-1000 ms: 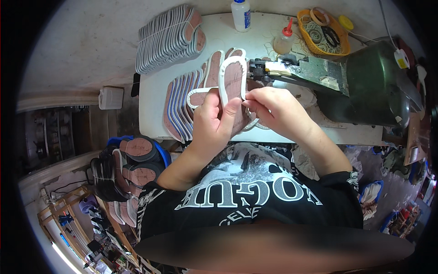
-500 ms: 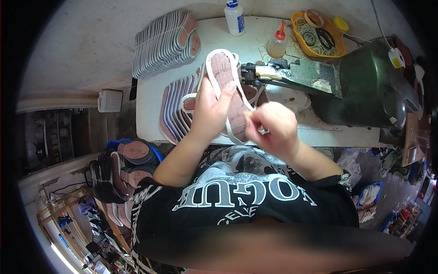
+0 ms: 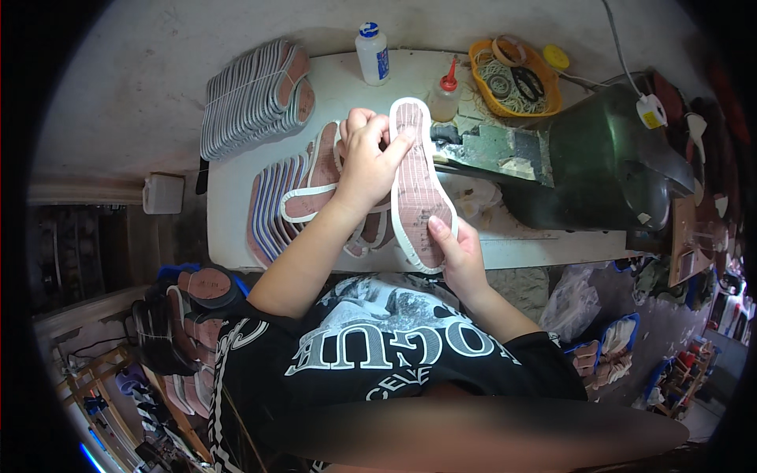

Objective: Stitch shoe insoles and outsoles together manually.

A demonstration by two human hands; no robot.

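A long shoe insole point(image 3: 415, 177) with a pinkish-brown face and a white strip round its edge is held up over the table, its narrower end away from me. My left hand point(image 3: 369, 162) pinches its left edge near the far end, thumb on the face and the other fingers curled. At the wider near end, my right hand point(image 3: 464, 256) grips the right edge, with the thumb pressed on the face and the fingers hidden underneath. Beneath my left forearm, another white-edged insole point(image 3: 303, 206) lies by a fanned row of insoles point(image 3: 268, 206).
A green machine point(image 3: 595, 162) stands on the right, its arm point(image 3: 505, 150) reaching behind the insole. A tied insole stack point(image 3: 252, 98), a white bottle point(image 3: 373, 59), a red-tipped squeeze bottle point(image 3: 446, 98) and a yellow basket point(image 3: 482, 75) of cords line the table's back.
My right hand has gone from a pinch at the insole's edge to gripping its near end. My left hand has moved up toward the far end. The whole view has shifted.
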